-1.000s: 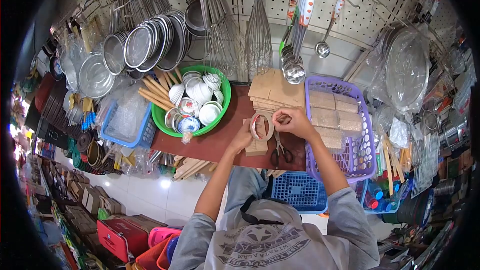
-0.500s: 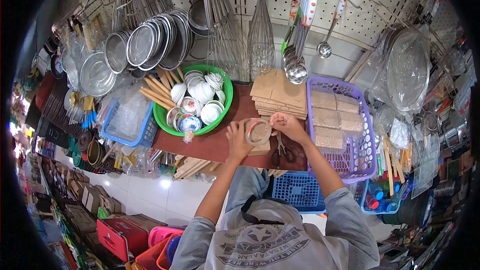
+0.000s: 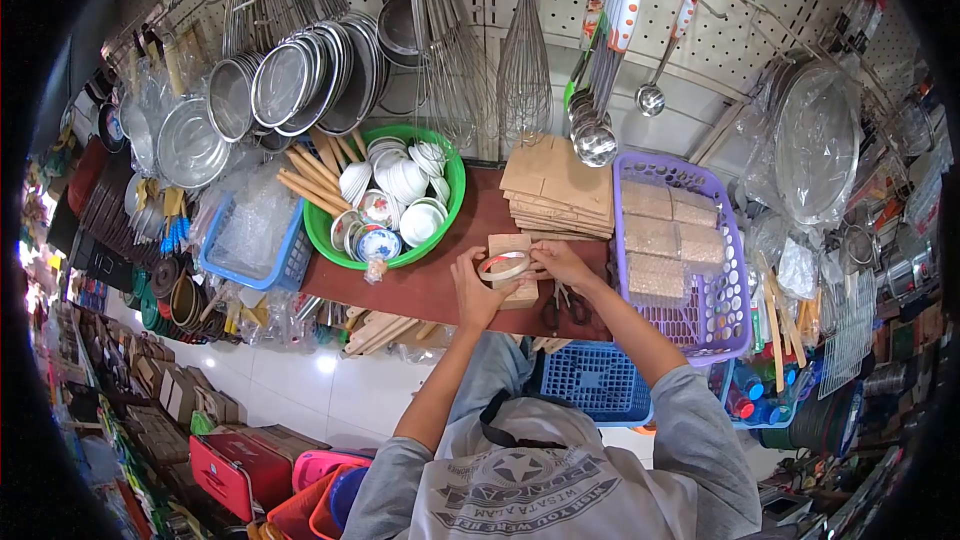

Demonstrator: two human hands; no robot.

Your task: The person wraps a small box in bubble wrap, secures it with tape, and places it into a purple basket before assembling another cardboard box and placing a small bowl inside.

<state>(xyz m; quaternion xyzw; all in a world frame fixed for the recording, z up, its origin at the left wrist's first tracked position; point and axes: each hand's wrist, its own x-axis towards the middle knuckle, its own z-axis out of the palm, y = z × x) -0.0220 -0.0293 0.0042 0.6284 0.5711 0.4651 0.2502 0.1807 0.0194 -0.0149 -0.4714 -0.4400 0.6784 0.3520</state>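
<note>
My left hand (image 3: pixel 474 286) is closed around the left side of a roll of clear tape (image 3: pixel 505 266), which is tilted so its inner ring shows. At the roll's right edge, my right hand (image 3: pixel 556 264) has its fingers pinched on the tape; the tape end itself is too fine to make out. Beneath and behind the roll is a small brown cardboard box (image 3: pixel 516 297), partly hidden by the roll and fingers. Dark-handled scissors (image 3: pixel 573 308) lie on the brown tabletop (image 3: pixel 440 297) beneath my right wrist.
A green basin (image 3: pixel 455 202) with white bowls and wooden rolling pins stands left. Flat brown cardboard pieces (image 3: pixel 555 185) are stacked behind my hands. To the right is a purple basket (image 3: pixel 741 290) holding bubble-wrapped boxes. Whisks (image 3: pixel 524 80) and strainers (image 3: pixel 283 80) hang above.
The roll has tipped from facing me to a flatter tilt. My right hand has moved slightly down and left, against the roll's edge, and more of the box shows behind it.
</note>
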